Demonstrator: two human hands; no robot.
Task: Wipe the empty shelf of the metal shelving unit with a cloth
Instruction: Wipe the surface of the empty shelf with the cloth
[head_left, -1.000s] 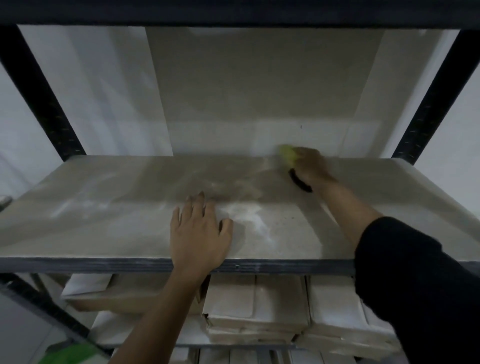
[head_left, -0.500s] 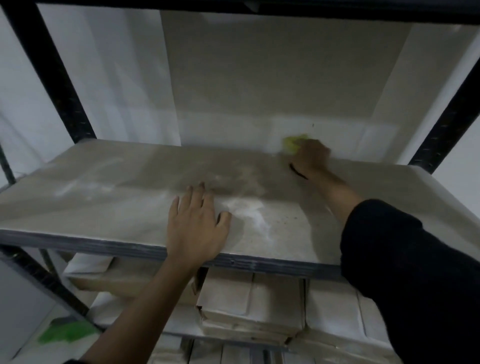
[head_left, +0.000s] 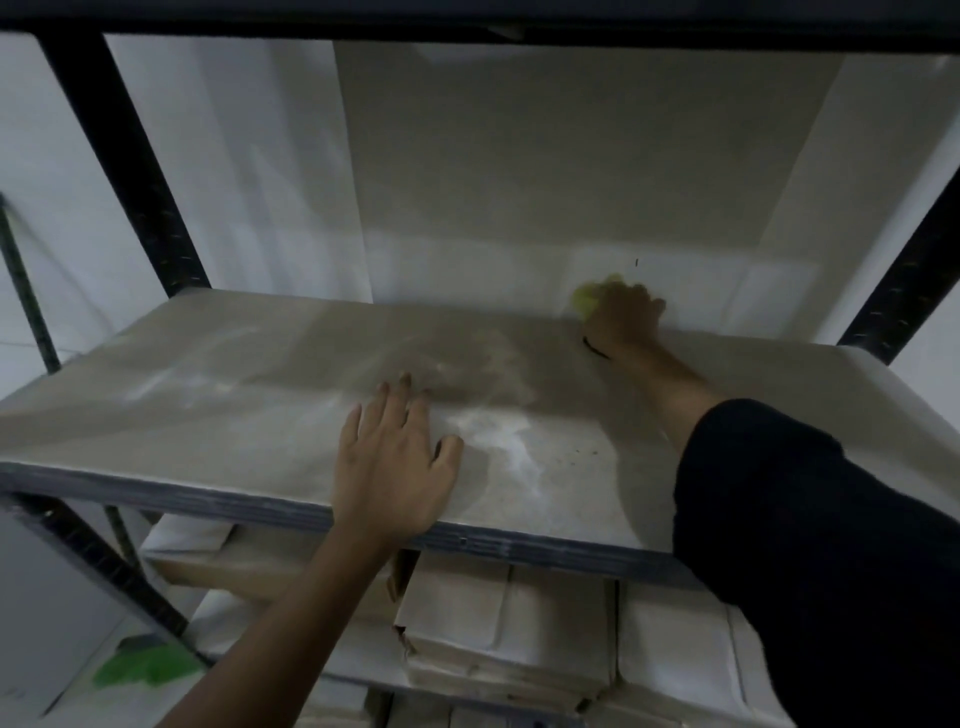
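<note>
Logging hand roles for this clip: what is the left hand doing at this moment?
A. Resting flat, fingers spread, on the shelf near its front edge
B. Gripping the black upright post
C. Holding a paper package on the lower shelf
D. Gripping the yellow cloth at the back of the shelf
A: the left hand lies palm-down on the shelf near its front edge, while the right hand holds the yellow cloth at the back.

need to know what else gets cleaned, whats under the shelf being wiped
Under the shelf a lower level holds stacked pale paper-wrapped bundles, some with torn corners. How far back or right they run is hidden by the shelf, the left hand and arm, and the dark sleeve.
</note>
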